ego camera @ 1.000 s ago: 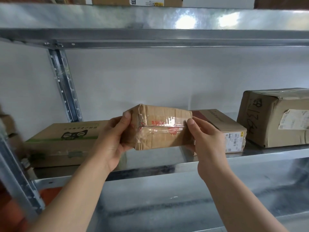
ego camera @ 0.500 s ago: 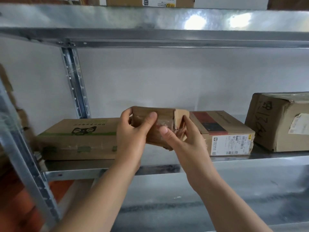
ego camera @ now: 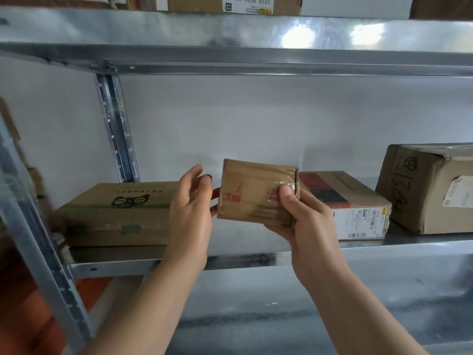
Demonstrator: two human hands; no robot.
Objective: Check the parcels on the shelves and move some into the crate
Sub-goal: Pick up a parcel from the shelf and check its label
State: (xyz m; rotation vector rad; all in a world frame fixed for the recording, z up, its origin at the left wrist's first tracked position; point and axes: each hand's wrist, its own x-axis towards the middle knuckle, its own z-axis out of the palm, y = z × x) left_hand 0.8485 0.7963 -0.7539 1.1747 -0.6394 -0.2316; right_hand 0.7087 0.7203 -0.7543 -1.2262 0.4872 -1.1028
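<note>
I see a galvanised steel shelf (ego camera: 358, 248) against a plain white wall (ego camera: 230, 124), with a perforated upright post (ego camera: 116, 129) at the back left. On the shelf above, a label (ego camera: 247, 3) reads "502B P021-00", upside down. A flat brown carton with a cat-face logo (ego camera: 120, 213) lies left; a carton with a red-and-black top (ego camera: 343, 201) and a big taped box with black marker scrawl (ego camera: 432, 188) sit right. My right hand (ego camera: 304, 221) grips a small tape-wrapped brown cardboard parcel with red print (ego camera: 256, 190), held in the air before the shelf. My left hand (ego camera: 190, 213) is loosely open, fingertips at the parcel's left edge.
</note>
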